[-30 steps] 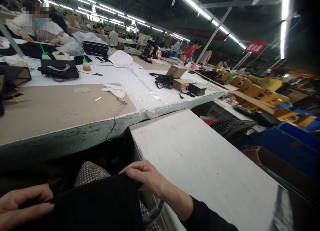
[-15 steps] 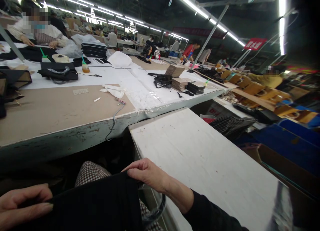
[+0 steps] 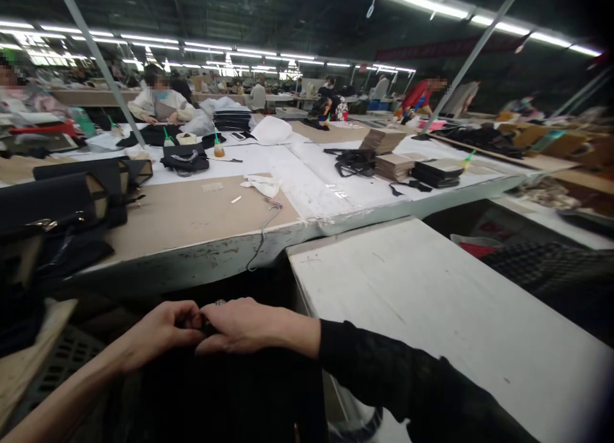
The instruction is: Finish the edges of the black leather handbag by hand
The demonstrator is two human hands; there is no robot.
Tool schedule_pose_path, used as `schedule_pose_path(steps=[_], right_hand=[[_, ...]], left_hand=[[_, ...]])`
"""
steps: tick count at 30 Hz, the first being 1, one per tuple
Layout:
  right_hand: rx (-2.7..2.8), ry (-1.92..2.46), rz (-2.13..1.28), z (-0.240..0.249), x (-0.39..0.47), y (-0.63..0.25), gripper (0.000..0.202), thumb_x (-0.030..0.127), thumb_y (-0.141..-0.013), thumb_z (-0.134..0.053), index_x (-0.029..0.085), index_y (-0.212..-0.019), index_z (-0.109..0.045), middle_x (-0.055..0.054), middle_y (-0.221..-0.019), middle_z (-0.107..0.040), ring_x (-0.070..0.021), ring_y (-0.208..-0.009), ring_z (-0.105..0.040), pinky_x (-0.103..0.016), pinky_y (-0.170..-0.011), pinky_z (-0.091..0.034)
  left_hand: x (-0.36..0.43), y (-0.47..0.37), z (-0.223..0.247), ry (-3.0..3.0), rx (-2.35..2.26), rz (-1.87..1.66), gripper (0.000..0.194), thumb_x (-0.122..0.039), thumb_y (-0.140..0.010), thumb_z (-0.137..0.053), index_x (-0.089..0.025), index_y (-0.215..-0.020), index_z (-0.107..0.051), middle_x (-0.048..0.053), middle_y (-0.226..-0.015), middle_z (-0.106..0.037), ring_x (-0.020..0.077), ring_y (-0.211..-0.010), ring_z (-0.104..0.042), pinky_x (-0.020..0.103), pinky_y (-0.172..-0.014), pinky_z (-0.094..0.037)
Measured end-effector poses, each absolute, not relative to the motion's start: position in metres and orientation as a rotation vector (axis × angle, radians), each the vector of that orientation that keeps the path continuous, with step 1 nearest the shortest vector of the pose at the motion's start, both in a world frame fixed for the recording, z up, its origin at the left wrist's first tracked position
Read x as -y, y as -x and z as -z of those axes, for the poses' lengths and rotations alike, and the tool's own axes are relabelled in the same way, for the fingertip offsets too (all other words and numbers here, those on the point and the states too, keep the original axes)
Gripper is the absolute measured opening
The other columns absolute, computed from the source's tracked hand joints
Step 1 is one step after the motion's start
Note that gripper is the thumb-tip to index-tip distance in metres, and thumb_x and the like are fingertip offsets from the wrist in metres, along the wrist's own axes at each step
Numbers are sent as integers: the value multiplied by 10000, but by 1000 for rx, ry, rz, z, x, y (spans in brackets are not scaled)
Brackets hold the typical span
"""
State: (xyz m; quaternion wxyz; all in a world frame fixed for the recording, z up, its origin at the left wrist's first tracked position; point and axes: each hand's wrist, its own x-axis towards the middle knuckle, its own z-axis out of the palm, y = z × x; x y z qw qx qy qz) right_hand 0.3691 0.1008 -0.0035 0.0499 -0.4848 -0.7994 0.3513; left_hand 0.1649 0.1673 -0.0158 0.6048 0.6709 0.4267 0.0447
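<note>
A black handbag (image 3: pixel 235 392) rests on my lap at the bottom of the head view, its dark surface showing little detail. My left hand (image 3: pixel 170 325) pinches at its upper edge, fingers curled around a small dark part. Right beside it, my right hand (image 3: pixel 244 326) is closed over the same edge, thumb toward the left fingertips. What exactly lies between the fingers is mostly hidden. A curved handle (image 3: pixel 362 427) in clear wrap sticks out at the bag's lower right.
A white side table (image 3: pixel 384 289) stands to my right, joined to a long worktable (image 3: pixel 192 229). Black bags (image 3: pixel 57 197) sit on its left, stacked brown boards (image 3: pixel 393 167) further right. A plastic crate (image 3: pixel 62 360) is at lower left. Several people work beyond.
My view has turned left. The left hand has come in from the bag's left side and the two hands, apart before, now meet at its upper edge.
</note>
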Motion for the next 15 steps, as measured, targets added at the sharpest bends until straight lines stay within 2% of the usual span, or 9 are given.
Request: schedule_pose_path(steps=[2,4,7,9,12,15], right_hand=[[2529,1560,-1042,22,-120,-347,483,541,-860,-655,121,-1095,-693,-158,-987,-723,-331,-857,-676,-373,-664,-483],[2379,1497,-1195,36,-129,-340,352,482,-792,-743,175,-964,-733,-57,-806,-697,-264,-773,-648,-321,-642,-444],[1709,1289,-1505,44,-127,-360,240,355,-663,-843,187,-801,-743,26,-636,-620,-168,-638,-577,-262,-600,-405],[1436,1227,-1554,43,-125,-385,259,391,-699,-806,166,-807,-737,15,-657,-648,-152,-597,-573,-258,-576,-422],[1203,1214,-1417,41,-125,-424,405,535,-748,-735,154,-883,-712,-8,-689,-672,-161,-591,-595,-282,-589,-473],[1003,1214,-1200,42,-117,-449,472,620,-739,-721,155,-806,-674,-16,-684,-660,-162,-602,-588,-291,-600,-496]], left_hand=[[-167,-163,20,-1484,-1016,-236,283,-317,-624,-905,-147,-692,-689,-48,-593,-621,114,-549,-492,189,-503,-329],[-167,-152,26,-1382,-1061,-383,289,-398,-710,-850,-160,-757,-693,-17,-666,-679,145,-614,-580,200,-557,-422],[-166,-121,38,-1159,-1138,-681,312,-511,-882,-636,-203,-918,-679,29,-939,-748,211,-907,-693,286,-775,-563],[-161,-98,50,-1019,-1195,-872,259,-469,-921,-566,-230,-978,-648,14,-1025,-734,197,-1029,-685,295,-850,-580],[-147,-74,70,-876,-1279,-1010,171,-338,-869,-653,-221,-993,-632,18,-1007,-735,179,-968,-701,251,-779,-594],[-129,-69,82,-865,-1290,-985,295,-336,-822,-765,-213,-1061,-643,45,-1035,-755,199,-1007,-700,225,-776,-587]])
